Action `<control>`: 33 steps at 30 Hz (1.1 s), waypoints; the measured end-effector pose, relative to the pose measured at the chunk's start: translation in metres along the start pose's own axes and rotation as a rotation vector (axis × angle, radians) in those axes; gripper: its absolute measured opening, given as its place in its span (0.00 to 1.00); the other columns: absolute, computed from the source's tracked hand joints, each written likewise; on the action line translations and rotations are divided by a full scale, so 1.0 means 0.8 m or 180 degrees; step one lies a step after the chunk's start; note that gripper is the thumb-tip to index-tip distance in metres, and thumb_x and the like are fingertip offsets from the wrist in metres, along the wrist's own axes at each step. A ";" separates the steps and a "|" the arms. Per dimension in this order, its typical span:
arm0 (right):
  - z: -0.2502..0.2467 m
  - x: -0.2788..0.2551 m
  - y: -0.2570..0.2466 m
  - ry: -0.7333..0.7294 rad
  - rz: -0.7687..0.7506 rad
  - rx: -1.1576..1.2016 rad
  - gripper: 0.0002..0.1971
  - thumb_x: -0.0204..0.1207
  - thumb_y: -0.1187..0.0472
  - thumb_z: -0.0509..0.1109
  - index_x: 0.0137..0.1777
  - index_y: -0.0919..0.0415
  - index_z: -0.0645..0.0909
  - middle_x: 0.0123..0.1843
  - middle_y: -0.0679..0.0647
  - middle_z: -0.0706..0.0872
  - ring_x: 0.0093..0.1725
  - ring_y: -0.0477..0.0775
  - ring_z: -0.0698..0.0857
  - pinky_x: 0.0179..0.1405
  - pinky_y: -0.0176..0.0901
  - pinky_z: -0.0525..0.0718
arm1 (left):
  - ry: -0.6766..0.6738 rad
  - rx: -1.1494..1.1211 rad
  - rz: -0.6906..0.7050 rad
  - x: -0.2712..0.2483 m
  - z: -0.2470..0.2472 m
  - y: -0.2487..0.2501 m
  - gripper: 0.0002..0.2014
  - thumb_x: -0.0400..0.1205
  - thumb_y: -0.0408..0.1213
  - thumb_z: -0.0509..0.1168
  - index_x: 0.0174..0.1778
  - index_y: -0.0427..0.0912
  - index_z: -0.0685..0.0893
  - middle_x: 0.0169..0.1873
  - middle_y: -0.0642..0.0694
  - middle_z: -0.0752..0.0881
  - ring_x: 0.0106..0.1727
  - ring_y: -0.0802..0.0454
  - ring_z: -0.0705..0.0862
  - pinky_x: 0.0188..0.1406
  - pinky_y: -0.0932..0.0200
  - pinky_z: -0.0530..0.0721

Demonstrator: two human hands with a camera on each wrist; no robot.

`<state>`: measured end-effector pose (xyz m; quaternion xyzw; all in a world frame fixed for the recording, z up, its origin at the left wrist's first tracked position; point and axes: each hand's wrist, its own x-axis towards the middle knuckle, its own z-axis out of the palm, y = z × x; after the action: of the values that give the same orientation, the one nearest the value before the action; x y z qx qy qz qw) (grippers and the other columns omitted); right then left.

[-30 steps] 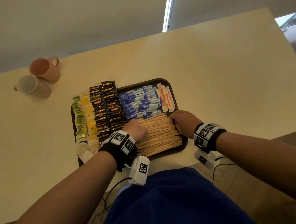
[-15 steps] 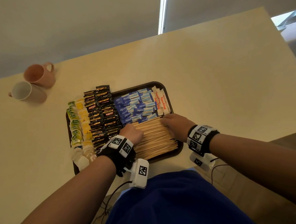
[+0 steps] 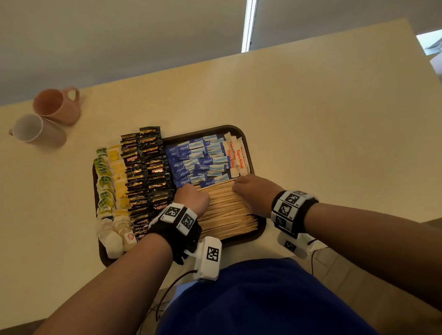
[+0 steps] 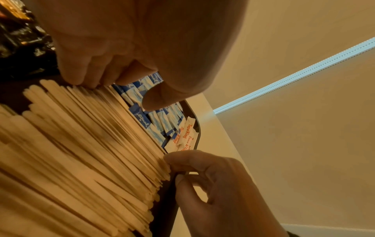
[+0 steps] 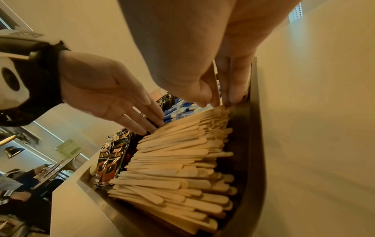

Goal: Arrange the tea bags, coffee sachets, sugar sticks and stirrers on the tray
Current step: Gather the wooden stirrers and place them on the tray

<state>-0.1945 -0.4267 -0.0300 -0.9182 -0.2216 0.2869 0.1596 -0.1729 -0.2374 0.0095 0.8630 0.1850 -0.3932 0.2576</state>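
Stirrers [image 3: 227,213] lay in a thick wooden pile across the near right part of the tray [image 3: 249,145], running side to side between the two hands. At the pile's far left corner the left hand [image 3: 193,198] rested with straight, close-set fingers [image 5: 150,118] touching the stick ends, holding nothing. At the far right corner the right hand [image 3: 252,191] pressed its fingertips [image 5: 233,97] down on the stick ends by the tray wall; from the left wrist view its fingers [image 4: 182,160] looked bent against those ends, but whether any stick was pinched I could not tell.

Just beyond the pile, touching its far edge, lay blue sugar sticks [image 3: 201,160] in a loose heap, with white sachets [image 3: 237,153] printed in red beside them at the tray's far right corner. Left of the stirrers and the sugar stood long rows of black coffee sachets [image 3: 148,176], their far end reaching past the tray rim. Left again ran tea bags [image 3: 112,186], yellow and green in the far part, pale ones nearer.

The tray sat on a pale table [image 3: 328,136]. Two mugs [image 3: 45,117], touching each other, stood well apart from it at the far left.
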 end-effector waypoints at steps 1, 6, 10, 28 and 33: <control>-0.001 0.001 0.000 -0.0014 -0.0015 -0.0011 0.17 0.81 0.64 0.68 0.69 0.58 0.78 0.67 0.54 0.79 0.68 0.55 0.76 0.70 0.49 0.78 | 0.0021 0.0009 0.0018 -0.001 0.001 0.001 0.05 0.84 0.32 0.61 0.43 0.35 0.75 0.35 0.44 0.76 0.31 0.50 0.73 0.25 0.58 0.68; -0.006 0.006 0.000 -0.0054 -0.0086 -0.0065 0.19 0.81 0.64 0.69 0.71 0.59 0.77 0.68 0.55 0.79 0.69 0.57 0.76 0.71 0.52 0.78 | 0.0185 -0.0006 -0.0062 0.002 0.003 0.002 0.06 0.83 0.33 0.62 0.49 0.33 0.76 0.36 0.44 0.75 0.32 0.51 0.72 0.25 0.57 0.67; -0.008 0.003 0.002 -0.0033 -0.0136 -0.0046 0.18 0.81 0.63 0.69 0.70 0.59 0.77 0.68 0.55 0.80 0.69 0.56 0.76 0.70 0.51 0.79 | 0.0144 -0.0098 -0.0077 0.005 0.005 0.002 0.05 0.84 0.32 0.60 0.53 0.35 0.75 0.39 0.44 0.77 0.37 0.48 0.76 0.33 0.56 0.71; -0.024 0.023 -0.032 -0.0178 -0.0964 -0.0441 0.18 0.80 0.65 0.68 0.70 0.60 0.80 0.67 0.56 0.82 0.68 0.58 0.77 0.70 0.52 0.77 | 0.0108 -0.0732 -0.0226 -0.003 0.003 -0.029 0.12 0.84 0.33 0.61 0.61 0.38 0.82 0.54 0.39 0.85 0.52 0.41 0.84 0.41 0.54 0.78; -0.009 0.033 -0.070 -0.0285 -0.1580 -0.0692 0.18 0.79 0.63 0.69 0.69 0.59 0.81 0.65 0.54 0.84 0.69 0.56 0.78 0.69 0.52 0.79 | 0.0378 -0.1129 0.0292 -0.012 -0.037 -0.032 0.12 0.85 0.29 0.61 0.61 0.45 0.83 0.55 0.48 0.87 0.58 0.48 0.85 0.62 0.51 0.82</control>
<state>-0.1883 -0.3669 -0.0130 -0.8339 -0.4763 0.2538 0.1156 -0.1748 -0.2007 0.0262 0.8333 0.2267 -0.2906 0.4121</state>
